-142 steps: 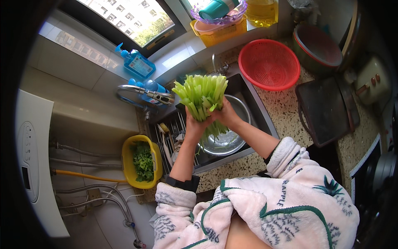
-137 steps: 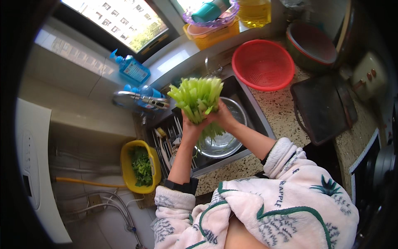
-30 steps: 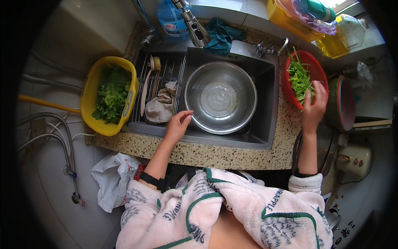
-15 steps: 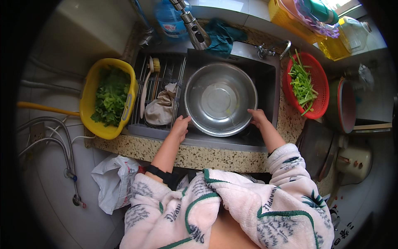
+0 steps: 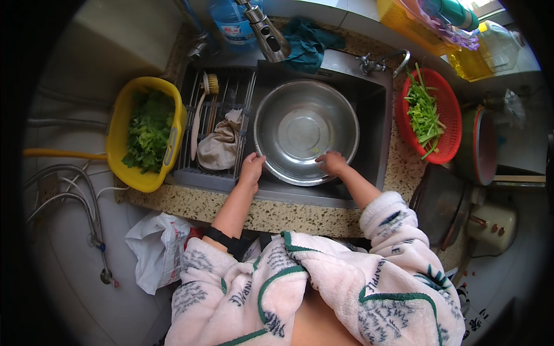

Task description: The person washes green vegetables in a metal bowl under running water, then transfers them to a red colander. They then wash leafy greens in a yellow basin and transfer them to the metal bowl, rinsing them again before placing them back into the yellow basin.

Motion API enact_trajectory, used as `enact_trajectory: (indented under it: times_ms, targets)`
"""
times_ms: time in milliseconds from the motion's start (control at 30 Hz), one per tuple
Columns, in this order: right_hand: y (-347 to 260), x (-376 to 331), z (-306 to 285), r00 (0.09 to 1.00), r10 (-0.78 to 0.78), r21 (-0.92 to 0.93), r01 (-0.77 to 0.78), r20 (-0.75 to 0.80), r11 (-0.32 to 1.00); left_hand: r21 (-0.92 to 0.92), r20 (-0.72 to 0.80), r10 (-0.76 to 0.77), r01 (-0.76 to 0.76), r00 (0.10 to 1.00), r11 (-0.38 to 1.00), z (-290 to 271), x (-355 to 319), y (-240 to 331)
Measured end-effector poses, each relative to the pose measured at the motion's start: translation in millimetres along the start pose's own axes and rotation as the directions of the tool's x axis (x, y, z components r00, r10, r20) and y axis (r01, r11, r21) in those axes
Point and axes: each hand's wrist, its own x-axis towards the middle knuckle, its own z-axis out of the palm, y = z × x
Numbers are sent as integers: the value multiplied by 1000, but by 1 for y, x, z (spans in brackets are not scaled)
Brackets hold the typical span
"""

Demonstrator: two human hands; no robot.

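Observation:
A wide stainless steel basin (image 5: 303,130) sits in the dark sink (image 5: 375,121), with a little water and a few small green bits inside it. My left hand (image 5: 252,170) is closed at the basin's near left rim, thumb and fingers against the edge. Over the near right rim reaches my right hand (image 5: 333,164), its fingertips inside the basin beside the green bits. Its index finger is stretched out, the other fingers are partly curled, and I see nothing held in it.
A yellow basket (image 5: 113,135) of leafy greens stands left of the drying rack (image 5: 245,124), which holds a brush (image 5: 210,85) and a beige cloth (image 5: 219,151). To the right is a red colander (image 5: 453,124) with cut green stalks. A faucet spray head (image 5: 271,41) hangs over the sink's back.
My right hand has moved left from the basin's right rim to inside its near right part. My left hand stays at the left rim.

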Motion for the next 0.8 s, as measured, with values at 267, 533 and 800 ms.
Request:
enact_trajectory:
  times_ms: [267, 533, 800]
  targets:
    - [-35, -41, -49, 870, -226, 102, 298, -438, 949, 32, 23, 77, -77, 997, 996, -12, 3, -5]
    - [-3, -161, -212, 17, -209, -195, 282, -978, 939, -25, 77, 45, -43, 996, 999, -25, -29, 9]
    - [52, -180, -214, 156, -76, -69, 45, -985, 997, -297, 16, 155, -143, 988, 944, -40, -54, 17]
